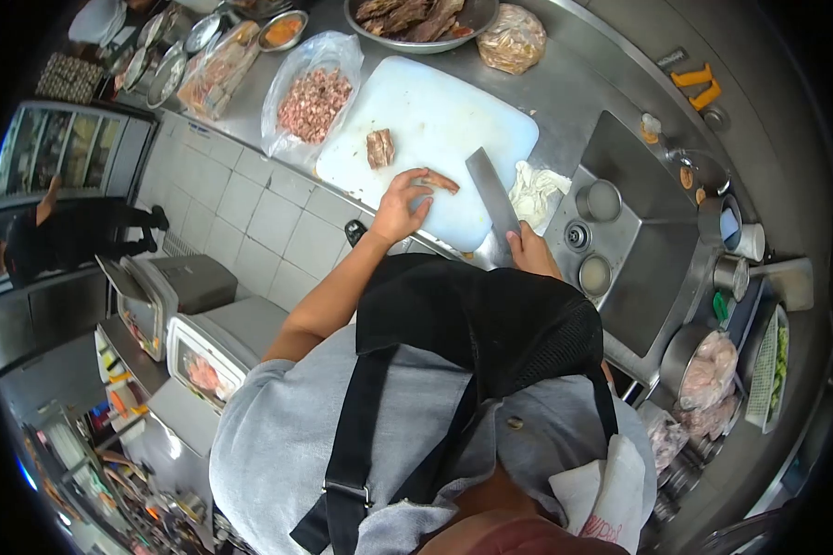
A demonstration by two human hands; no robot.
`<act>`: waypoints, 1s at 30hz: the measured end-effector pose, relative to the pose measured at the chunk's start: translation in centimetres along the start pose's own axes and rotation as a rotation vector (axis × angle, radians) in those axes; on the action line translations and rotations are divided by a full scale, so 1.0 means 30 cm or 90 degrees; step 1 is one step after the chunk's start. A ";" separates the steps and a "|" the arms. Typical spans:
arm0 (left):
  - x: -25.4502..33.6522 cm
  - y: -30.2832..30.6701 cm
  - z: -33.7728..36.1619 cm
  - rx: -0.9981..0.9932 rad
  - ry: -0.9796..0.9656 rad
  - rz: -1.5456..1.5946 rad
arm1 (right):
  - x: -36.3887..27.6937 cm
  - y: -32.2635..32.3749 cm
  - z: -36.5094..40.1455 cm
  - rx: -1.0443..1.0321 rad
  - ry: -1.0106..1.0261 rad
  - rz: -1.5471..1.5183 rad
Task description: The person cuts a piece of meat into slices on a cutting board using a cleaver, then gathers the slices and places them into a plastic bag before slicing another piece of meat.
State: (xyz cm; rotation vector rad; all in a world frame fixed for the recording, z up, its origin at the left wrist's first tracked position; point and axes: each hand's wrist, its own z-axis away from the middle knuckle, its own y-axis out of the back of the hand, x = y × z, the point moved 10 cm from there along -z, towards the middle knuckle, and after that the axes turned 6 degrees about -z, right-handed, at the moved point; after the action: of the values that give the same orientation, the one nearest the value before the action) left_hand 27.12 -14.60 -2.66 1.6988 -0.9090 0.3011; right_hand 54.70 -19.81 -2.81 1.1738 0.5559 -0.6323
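On the white cutting board [444, 102], my left hand [403, 205] has its curled fingers on the left end of a narrow strip of cooked meat [442, 182]. My right hand [530, 250] grips the handle of a cleaver [493, 191]. The broad blade points up and left over the board's right side, apart from the meat strip. A thicker chunk of meat [379, 148] lies further left on the board. Beside the board's left edge, a clear plastic bag [315, 92] holds diced meat.
A metal bowl [467, 42] of large meat pieces and a bagged bundle [512, 39] stand behind the board. A crumpled white cloth [537, 192] lies between board and sink [652, 268]. Another person [74, 236] stands by a glass-door fridge at far left.
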 end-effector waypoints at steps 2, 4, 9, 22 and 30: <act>0.017 -0.009 0.003 0.015 0.016 0.009 | -0.041 0.016 -0.008 -0.034 0.017 0.033; 0.015 -0.022 -0.023 0.024 0.060 0.061 | -0.086 0.022 -0.005 -0.065 0.033 0.064; 0.035 -0.003 -0.058 0.062 0.048 0.070 | -0.163 0.015 0.036 -0.115 0.006 0.146; 0.105 -0.021 -0.064 0.026 -0.071 0.033 | -0.163 -0.011 0.050 -0.118 0.030 0.143; 0.099 -0.031 -0.067 0.052 -0.073 0.038 | -0.229 0.006 0.037 -0.146 0.012 0.153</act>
State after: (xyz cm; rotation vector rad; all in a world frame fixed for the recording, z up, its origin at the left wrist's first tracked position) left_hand 30.27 -13.93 -0.82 1.7804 -1.0453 0.2861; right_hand 50.08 -19.73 2.38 1.0121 0.4804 -0.3417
